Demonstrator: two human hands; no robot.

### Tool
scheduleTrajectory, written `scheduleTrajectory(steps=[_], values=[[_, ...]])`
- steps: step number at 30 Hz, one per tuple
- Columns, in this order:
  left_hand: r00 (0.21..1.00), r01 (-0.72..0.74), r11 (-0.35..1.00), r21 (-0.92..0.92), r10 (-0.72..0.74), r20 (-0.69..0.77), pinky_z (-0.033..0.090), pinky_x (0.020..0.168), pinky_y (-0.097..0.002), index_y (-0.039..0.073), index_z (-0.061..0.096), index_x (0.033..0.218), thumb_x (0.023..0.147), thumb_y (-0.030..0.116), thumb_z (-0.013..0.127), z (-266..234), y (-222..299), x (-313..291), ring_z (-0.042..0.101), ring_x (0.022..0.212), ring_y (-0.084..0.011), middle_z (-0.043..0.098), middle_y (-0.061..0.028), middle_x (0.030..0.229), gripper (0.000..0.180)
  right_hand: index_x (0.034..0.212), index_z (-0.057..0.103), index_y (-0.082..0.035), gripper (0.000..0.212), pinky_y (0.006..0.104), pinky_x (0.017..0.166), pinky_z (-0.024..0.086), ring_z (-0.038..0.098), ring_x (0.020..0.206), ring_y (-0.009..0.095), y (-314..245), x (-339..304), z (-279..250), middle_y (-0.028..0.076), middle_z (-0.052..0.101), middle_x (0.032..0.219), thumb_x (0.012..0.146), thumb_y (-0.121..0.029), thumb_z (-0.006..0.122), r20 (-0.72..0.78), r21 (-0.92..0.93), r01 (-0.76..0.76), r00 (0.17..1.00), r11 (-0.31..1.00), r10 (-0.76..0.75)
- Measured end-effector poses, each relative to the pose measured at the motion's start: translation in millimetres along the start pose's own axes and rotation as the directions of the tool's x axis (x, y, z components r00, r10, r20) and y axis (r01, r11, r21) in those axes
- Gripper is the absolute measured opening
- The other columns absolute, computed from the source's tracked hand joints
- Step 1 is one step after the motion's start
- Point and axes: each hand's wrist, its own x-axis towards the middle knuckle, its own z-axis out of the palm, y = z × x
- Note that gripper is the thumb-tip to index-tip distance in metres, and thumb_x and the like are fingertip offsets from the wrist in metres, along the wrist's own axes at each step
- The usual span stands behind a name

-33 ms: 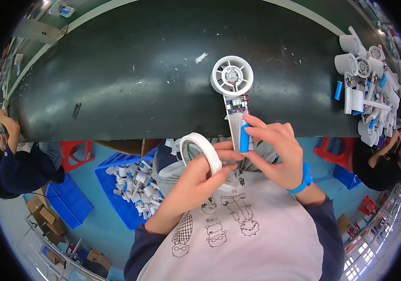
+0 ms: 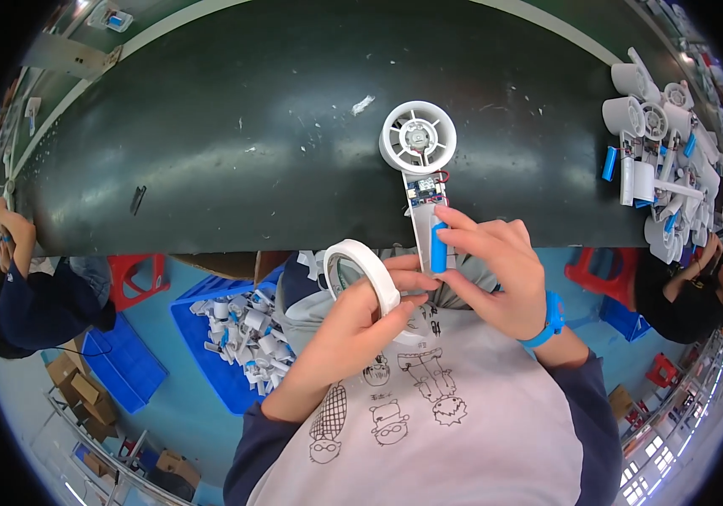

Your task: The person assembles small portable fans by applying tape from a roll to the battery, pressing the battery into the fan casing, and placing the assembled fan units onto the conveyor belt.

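Observation:
A white handheld fan housing lies with its round fan head (image 2: pixel 418 137) on the dark table and its handle (image 2: pixel 423 236) reaching past the near edge toward me. A small circuit board (image 2: pixel 426 191) with thin red wires sits in the handle near the head. My right hand (image 2: pixel 496 274) pinches a blue cylindrical battery (image 2: pixel 438 249) between thumb and fingers, along the handle's right side. A roll of white tape (image 2: pixel 363 271) is hooked on my left hand (image 2: pixel 353 333), held between thumb and fingers. The left fingertips reach to the handle's lower end, partly hidden there.
A pile of white fan parts with blue batteries (image 2: pixel 665 160) covers the table's right end. A blue crate (image 2: pixel 210 358) of white parts stands below the table at left. A black clip-like piece (image 2: pixel 138 199) and white scraps (image 2: pixel 363 104) lie on the table. People sit at both sides.
The blue battery and my right fingers have shifted very slightly left, closer over the handle. My left hand and the tape roll stay in place.

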Motion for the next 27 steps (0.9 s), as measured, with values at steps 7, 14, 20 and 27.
scheduleTrajectory(steps=[7, 14, 20, 27], values=[[0.997, 0.038, 0.994, 0.106, -0.044, 0.057, 0.042, 0.102, -0.0363, -0.007, 0.056, 0.116, 0.085, -0.009, 0.039, -5, 8, 3, 0.051, 0.12, -0.0245, 0.043, -0.0157, 0.134, 0.035, 0.114, 0.062, -0.008, 0.05, 0.0308, 0.074, 0.036, 0.055, 0.095, 0.02, 0, 14, -1, 0.009, 0.058, 0.127, 0.065, -0.006, 0.074, 0.122, -0.495, 0.225, 0.974, 0.839, -0.189], [0.999, 0.035, 0.998, -0.057, -0.033, 0.03, 0.044, 0.098, -0.0319, -0.006, 0.058, 0.112, 0.086, -0.006, 0.044, 1, 1, 2, 0.05, 0.118, -0.02, 0.05, -0.016, 0.126, 0.03, 0.139, 0.029, 0.002, 0.071, 0.0254, 0.079, 0.045, 0.055, 0.099, 0.014, 2, 11, 14, 0.016, 0.059, 0.119, 0.079, 0.002, 0.066, -0.152, 0.316, -0.193, 0.956, 0.929, 0.25], [0.991, -0.102, 0.993, 0.052, 0.097, 0.094, 0.042, 0.097, -0.0334, -0.003, 0.058, 0.105, 0.088, -0.004, 0.046, -9, 17, -6, 0.053, 0.112, -0.0193, 0.052, -0.0119, 0.122, 0.021, 0.127, 0.045, 0.004, 0.044, 0.0272, 0.087, 0.047, 0.06, 0.1, 0.014, 66, 74, -1, 0.011, 0.062, 0.111, 0.086, 0.0, 0.06, -0.186, 0.627, -0.146, 0.926, 0.765, 0.329], [0.956, -0.145, 0.985, -0.094, 0.164, 0.243, 0.045, 0.086, -0.0288, -0.001, 0.055, 0.103, 0.089, -0.002, 0.044, -11, 37, 3, 0.056, 0.094, -0.0135, 0.052, -0.0083, 0.107, 0.018, 0.116, 0.056, 0.005, 0.041, 0.0299, 0.073, 0.05, 0.063, 0.081, 0.016, 212, 268, -126, 0.01, 0.068, 0.093, 0.087, -0.023, 0.064, -0.507, 0.115, -0.205, 0.83, 0.972, 0.235]])
